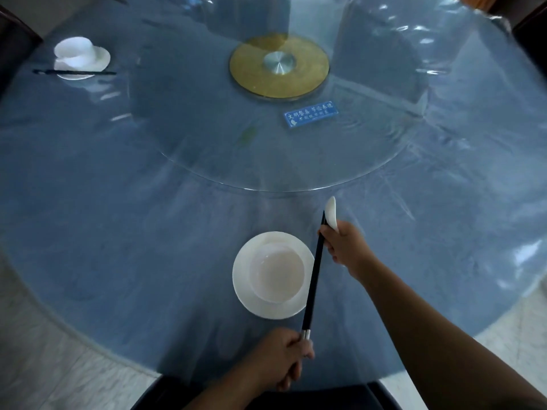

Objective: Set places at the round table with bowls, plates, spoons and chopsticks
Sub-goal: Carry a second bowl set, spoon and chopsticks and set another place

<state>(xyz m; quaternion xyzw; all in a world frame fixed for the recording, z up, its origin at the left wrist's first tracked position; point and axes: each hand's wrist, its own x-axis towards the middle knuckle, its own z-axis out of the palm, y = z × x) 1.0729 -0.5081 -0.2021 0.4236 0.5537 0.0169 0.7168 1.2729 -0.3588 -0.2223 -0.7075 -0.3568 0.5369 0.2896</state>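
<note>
Blue plastic sheeting covers the round bench [88, 217]. Nearest, the left hand [278, 356] curls its grip round the silver-capped ends of the black chopsticks [313, 279], which cross the right rim of a white plate [245, 294] carrying an empty bowl [276, 273]. Beyond, the right hand [343, 247] closes its grip on their tips and a white spoon [331, 211]. Farther off sits the glass turntable [207, 137]. At far left the far bowl [77, 50] stands on the far plate [102, 59], with the far chopsticks [74, 73] alongside.
</note>
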